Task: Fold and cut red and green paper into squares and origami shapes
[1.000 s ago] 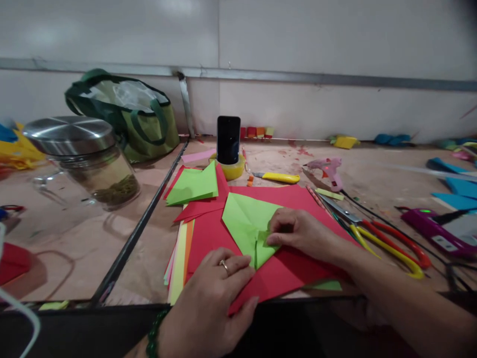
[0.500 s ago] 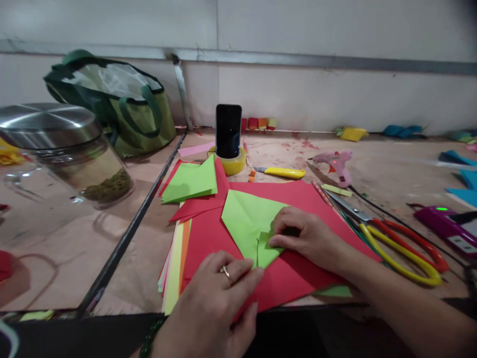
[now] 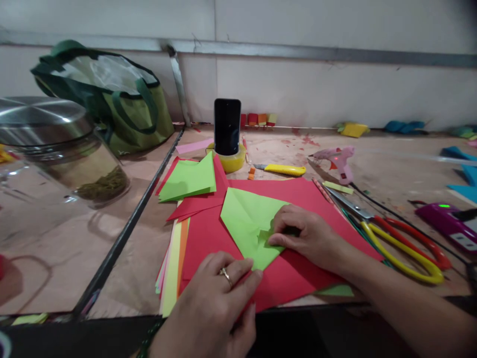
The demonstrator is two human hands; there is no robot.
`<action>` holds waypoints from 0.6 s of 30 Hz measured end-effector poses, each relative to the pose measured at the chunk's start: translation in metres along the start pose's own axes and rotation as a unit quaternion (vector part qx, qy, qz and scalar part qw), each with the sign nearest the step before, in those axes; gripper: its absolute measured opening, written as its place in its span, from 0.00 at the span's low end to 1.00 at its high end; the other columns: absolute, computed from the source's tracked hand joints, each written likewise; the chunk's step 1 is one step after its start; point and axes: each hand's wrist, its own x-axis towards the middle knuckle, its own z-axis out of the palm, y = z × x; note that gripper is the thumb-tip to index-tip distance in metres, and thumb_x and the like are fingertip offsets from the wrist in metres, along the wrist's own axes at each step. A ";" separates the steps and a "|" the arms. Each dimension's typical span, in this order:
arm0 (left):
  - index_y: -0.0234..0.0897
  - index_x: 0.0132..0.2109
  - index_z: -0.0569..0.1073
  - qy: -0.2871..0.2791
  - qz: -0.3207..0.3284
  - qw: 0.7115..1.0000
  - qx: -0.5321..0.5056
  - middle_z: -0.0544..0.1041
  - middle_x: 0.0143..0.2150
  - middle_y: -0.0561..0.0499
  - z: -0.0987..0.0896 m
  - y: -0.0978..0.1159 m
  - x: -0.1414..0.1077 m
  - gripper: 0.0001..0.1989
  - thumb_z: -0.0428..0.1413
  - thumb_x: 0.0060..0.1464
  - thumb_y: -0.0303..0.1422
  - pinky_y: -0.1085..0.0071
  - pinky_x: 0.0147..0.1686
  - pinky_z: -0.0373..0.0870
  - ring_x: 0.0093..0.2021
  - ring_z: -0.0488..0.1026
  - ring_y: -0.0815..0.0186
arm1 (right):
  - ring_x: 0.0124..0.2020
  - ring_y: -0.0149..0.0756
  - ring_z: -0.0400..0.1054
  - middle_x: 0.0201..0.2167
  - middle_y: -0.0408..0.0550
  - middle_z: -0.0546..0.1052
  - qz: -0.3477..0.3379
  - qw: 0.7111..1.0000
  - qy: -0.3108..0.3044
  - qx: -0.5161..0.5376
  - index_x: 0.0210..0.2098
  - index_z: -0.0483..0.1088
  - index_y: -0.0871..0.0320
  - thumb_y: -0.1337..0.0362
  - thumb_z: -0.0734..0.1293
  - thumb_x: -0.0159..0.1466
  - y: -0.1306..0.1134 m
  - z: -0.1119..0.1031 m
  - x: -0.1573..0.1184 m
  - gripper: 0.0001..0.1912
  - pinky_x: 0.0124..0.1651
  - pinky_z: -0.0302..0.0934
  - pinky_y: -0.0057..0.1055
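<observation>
A sheet of light green paper [image 3: 242, 214], folded to a point at its near end, lies on a stack of red paper [image 3: 208, 243]. My right hand [image 3: 298, 229] is closed, thumb and fingers pinching a small folded flap near the sheet's right edge. My left hand [image 3: 219, 293], wearing a ring, has its fingertips at the near point of the green sheet, holding it against the red paper. Its thumb is bent under and partly hidden. More folded green papers [image 3: 188, 181] lie just beyond on the left, with red folded pieces under them.
A yellow box cutter [image 3: 285, 170], a pink glue gun [image 3: 337, 161] and scissors [image 3: 402, 248] lie behind and right of the paper. A phone [image 3: 227, 127] stands in a tape roll [image 3: 233, 160]. At left are a glass jar [image 3: 100, 179] and a green bag [image 3: 156, 109].
The small flap of the green sheet lies flatter, and its upright edge no longer shows. Both hands have stayed almost in place; the view has shifted slightly.
</observation>
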 end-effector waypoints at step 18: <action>0.33 0.55 0.72 -0.050 -0.005 0.999 0.021 0.77 0.53 0.48 -0.001 0.004 0.003 0.24 0.54 0.48 0.24 0.57 0.44 0.74 0.44 0.69 0.55 | 0.38 0.40 0.67 0.39 0.48 0.72 0.067 0.993 -0.012 -0.101 0.41 0.67 0.56 0.53 0.73 0.53 -0.020 -0.001 -0.004 0.22 0.40 0.63 0.36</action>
